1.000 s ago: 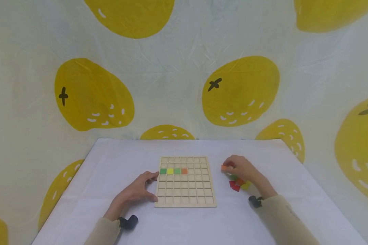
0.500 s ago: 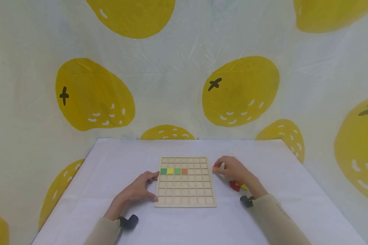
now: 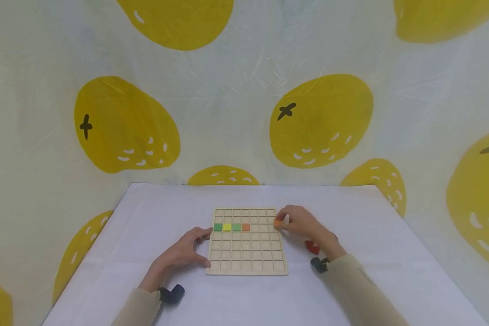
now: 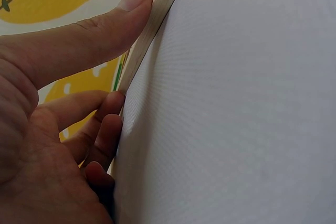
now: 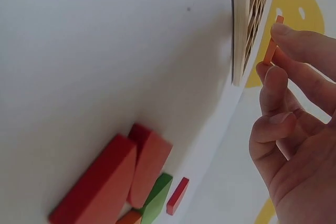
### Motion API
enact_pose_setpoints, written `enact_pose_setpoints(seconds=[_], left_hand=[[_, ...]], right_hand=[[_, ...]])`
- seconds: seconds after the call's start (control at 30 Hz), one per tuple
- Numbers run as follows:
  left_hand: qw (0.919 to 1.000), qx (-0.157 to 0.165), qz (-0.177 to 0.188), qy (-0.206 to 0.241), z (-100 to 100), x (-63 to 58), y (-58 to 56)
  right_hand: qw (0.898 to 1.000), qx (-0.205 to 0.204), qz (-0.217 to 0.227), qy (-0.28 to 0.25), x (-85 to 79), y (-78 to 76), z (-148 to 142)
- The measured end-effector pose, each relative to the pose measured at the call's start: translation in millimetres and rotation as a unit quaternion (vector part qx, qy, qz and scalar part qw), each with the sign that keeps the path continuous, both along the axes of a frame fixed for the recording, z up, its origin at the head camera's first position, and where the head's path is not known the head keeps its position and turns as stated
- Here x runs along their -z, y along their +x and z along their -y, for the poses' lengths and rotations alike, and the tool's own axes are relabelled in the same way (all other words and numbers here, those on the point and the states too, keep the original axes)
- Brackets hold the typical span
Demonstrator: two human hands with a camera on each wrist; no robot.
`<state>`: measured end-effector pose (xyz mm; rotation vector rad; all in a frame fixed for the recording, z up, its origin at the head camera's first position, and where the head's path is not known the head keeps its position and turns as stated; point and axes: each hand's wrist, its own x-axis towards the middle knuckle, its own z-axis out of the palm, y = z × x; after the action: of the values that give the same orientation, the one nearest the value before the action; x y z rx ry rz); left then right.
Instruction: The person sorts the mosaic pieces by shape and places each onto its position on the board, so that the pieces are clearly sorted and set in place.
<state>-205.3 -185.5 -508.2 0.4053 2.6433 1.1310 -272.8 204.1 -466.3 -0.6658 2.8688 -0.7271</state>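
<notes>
A wooden grid board [image 3: 246,273] lies on the table. Along one row from its left edge sit a dark green tile [image 3: 218,227], a yellow tile [image 3: 227,227], a light green tile [image 3: 236,227] and an orange-red tile [image 3: 246,227]. My left hand [image 3: 183,250] touches the board's left side, thumb and fingertips spread along the edge [image 4: 157,19]. Between thumb and fingers, my right hand [image 3: 303,222] pinches an orange tile [image 5: 270,52], held over the board's right border in the head view.
Right of the board are loose red tiles [image 3: 313,248], partly behind the right wrist. The right wrist view also shows a green tile [image 5: 156,200] and a bit of orange there. A fruit-patterned curtain [image 3: 228,113] hangs behind the white table [image 3: 179,203].
My right hand has carried the orange tile left, from beside the loose tiles to the board's right border. The left hand stays at the board's left edge.
</notes>
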Motion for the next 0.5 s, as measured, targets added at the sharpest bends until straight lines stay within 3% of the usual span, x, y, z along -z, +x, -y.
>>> enact_pose_setpoints(seconds=[0.27, 0.5], left_hand=[[0.9999, 0.010, -0.007, -0.002, 0.7, 0.4, -1.2], [0.9999, 0.005, -0.011, -0.005, 0.8, 0.2, -0.5]], right_hand=[[0.999, -0.025, -0.005, -0.021, 3.7, -3.0, 11.5], [1.000, -0.022, 0.000, -0.010, 5.6, -6.7, 25.2]])
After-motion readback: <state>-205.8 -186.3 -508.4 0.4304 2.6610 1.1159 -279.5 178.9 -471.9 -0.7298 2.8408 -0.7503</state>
